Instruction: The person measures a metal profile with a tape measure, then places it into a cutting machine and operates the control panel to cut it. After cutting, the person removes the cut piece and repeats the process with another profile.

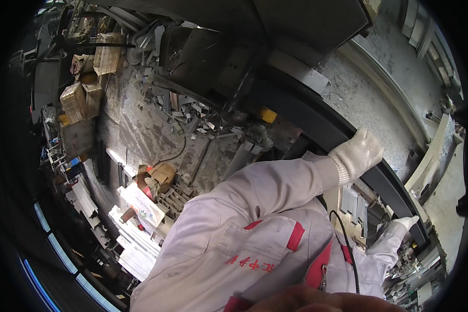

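Observation:
A long dark metal bar (330, 115) curves down from the upper middle toward the right edge. My left hand (358, 151), in a white knit glove, rests on the bar with its fingers curled closed over it. Farther right, my right hand (404, 222), also in a pale glove, touches the bar near its lower end. One digit of it sticks out along the surface, and its other fingers are hidden. Beneath the bar, between my arms, lie several grey metal strips (352, 207). Both forearms wear grey sleeves.
A large dark machine housing (213, 57) stands ahead. Metal offcuts (200, 117) litter the floor beside it. At left are a white box (142, 204), an open cardboard carton (164, 174) and stacked crates (74, 101). Pale curved panels (447, 182) stand at far right. A black cable (351, 249) hangs by my chest.

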`<state>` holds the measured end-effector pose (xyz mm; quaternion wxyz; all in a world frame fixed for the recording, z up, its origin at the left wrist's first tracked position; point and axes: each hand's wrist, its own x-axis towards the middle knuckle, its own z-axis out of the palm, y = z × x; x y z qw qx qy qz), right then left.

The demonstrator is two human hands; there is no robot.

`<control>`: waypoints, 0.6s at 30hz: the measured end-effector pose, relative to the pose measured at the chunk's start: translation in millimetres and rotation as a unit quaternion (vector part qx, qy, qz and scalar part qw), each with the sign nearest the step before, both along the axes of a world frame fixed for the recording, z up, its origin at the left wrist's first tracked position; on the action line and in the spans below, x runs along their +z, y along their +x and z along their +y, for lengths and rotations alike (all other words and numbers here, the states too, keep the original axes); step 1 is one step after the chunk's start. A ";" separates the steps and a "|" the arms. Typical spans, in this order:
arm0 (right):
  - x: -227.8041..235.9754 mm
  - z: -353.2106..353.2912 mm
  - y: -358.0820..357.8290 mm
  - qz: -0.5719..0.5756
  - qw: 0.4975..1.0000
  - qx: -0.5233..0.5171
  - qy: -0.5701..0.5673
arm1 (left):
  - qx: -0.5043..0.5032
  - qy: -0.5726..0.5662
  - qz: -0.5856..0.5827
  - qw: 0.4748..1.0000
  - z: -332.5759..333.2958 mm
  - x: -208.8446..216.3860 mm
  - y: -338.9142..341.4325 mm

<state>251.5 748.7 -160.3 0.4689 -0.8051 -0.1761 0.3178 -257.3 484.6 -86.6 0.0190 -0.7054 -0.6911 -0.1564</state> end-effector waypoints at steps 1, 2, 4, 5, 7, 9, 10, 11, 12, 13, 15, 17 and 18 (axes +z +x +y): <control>-0.1 -0.8 -1.3 -0.002 1.000 0.003 0.000 | -0.005 -0.011 -0.001 1.000 1.4 -2.2 1.4; 0.0 -0.4 -3.4 -0.006 1.000 0.005 0.000 | -0.002 -0.013 0.007 1.000 1.4 -3.8 3.7; 2.9 -0.1 -7.2 -0.010 1.000 0.010 0.003 | -0.009 -0.030 0.028 0.999 4.3 -6.1 6.9; 4.2 -1.5 -9.2 -0.014 1.000 0.008 0.005 | 0.008 -0.016 0.036 0.999 4.5 -6.4 9.3; 9.6 -1.8 -13.5 -0.018 1.000 0.010 0.007 | -0.006 -0.052 0.042 0.998 8.8 -7.0 12.4; 14.4 -3.1 -18.6 -0.020 1.000 0.012 0.009 | -0.006 -0.064 0.044 0.997 11.9 -8.3 15.0; 17.2 -3.9 -20.8 -0.022 1.000 0.012 0.010 | 0.000 -0.056 0.042 0.998 12.9 -9.3 16.6; 19.4 -4.4 -23.2 -0.024 1.000 0.013 0.007 | 0.007 -0.048 0.038 0.998 13.6 -10.5 18.9; 21.9 -5.5 -24.9 -0.023 1.000 0.013 0.007 | 0.011 -0.041 0.034 0.998 14.8 -12.4 20.4; 22.9 -6.5 -26.9 -0.028 1.000 0.014 0.007 | 0.014 -0.036 0.030 0.999 15.4 -14.6 22.7; 26.6 -8.2 -29.2 -0.033 0.999 0.016 0.007 | 0.023 -0.026 0.023 0.999 17.3 -19.1 27.1; 28.5 -9.2 -30.9 -0.036 0.999 0.019 0.004 | 0.037 -0.018 0.021 0.999 19.5 -22.5 31.8; 29.8 -10.2 -30.8 -0.038 0.999 0.019 0.004 | 0.039 -0.009 0.021 0.999 19.9 -24.1 33.6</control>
